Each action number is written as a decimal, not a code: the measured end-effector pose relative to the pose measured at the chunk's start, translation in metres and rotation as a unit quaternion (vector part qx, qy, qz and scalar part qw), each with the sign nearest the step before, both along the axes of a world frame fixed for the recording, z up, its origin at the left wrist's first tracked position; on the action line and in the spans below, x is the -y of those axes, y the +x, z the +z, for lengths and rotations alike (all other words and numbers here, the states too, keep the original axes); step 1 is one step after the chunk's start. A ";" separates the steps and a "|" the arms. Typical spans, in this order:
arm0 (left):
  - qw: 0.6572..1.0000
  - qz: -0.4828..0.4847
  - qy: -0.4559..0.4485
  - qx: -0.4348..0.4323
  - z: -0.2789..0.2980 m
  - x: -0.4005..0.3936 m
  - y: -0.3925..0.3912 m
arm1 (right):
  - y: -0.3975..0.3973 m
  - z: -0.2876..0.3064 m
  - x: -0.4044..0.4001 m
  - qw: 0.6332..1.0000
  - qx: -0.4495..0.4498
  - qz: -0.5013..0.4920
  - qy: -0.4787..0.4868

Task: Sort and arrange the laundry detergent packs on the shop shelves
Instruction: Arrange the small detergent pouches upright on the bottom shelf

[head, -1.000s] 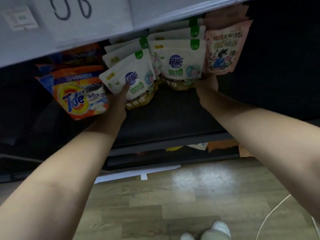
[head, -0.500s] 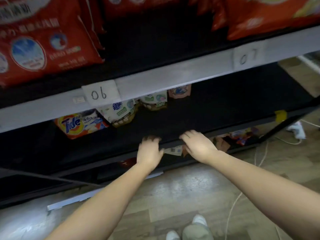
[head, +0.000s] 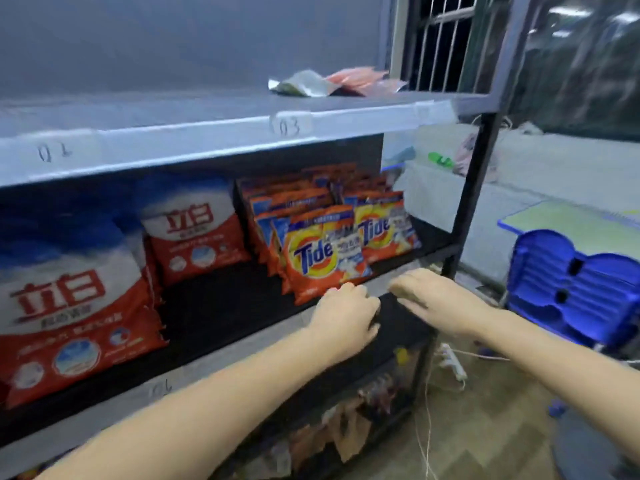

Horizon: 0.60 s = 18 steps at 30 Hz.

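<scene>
Orange Tide packs (head: pixel 322 254) stand in rows on the middle shelf (head: pixel 242 341), at its right end. Big red-and-white detergent bags (head: pixel 69 299) fill the left part, with another (head: pixel 194 237) behind. My left hand (head: pixel 346 313) hovers at the shelf's front edge just below the front Tide pack, fingers loosely curled, holding nothing. My right hand (head: pixel 433 294) is beside it to the right, fingers extended and empty. On the top shelf (head: pixel 207 129) lie a few loose pouches (head: pixel 336 81), white-green and pink.
A black upright post (head: pixel 460 209) ends the shelf unit on the right. A blue plastic chair (head: pixel 571 289) stands beyond it. A power strip with cables (head: pixel 450 362) lies on the floor. Crumpled packs (head: pixel 346 427) sit on the lowest level.
My view has risen from the low shelf to the middle and top shelves. Both hands left the white pouches and came up, empty, to the middle shelf's front edge near the Tide packs.
</scene>
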<state>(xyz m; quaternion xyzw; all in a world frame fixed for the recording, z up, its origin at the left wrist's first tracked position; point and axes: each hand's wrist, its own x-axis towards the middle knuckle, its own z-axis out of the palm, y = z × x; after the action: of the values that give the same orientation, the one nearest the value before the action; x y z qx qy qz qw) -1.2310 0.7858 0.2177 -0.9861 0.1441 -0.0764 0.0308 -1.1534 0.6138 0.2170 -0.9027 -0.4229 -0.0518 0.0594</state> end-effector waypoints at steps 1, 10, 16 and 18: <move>0.999 -0.009 0.014 0.029 0.031 0.003 0.006 | 0.007 0.030 0.003 0.999 0.027 -0.004 0.017; 0.982 0.057 -0.015 0.182 0.248 -0.031 0.089 | 0.118 0.228 -0.016 0.970 0.136 -0.045 0.195; 0.957 0.245 -0.013 0.152 0.292 -0.101 0.203 | 0.247 0.272 -0.046 0.971 0.067 -0.143 0.177; 0.944 0.300 -0.035 0.132 0.294 -0.127 0.239 | 0.289 0.281 -0.059 0.968 0.036 -0.164 0.186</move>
<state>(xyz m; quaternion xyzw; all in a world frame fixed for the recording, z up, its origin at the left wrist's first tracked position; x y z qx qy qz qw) -0.9917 0.9127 0.5122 -0.9653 -0.1664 -0.1979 0.0362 -0.8641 0.6726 0.4979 -0.9303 -0.2540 -0.1714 0.2014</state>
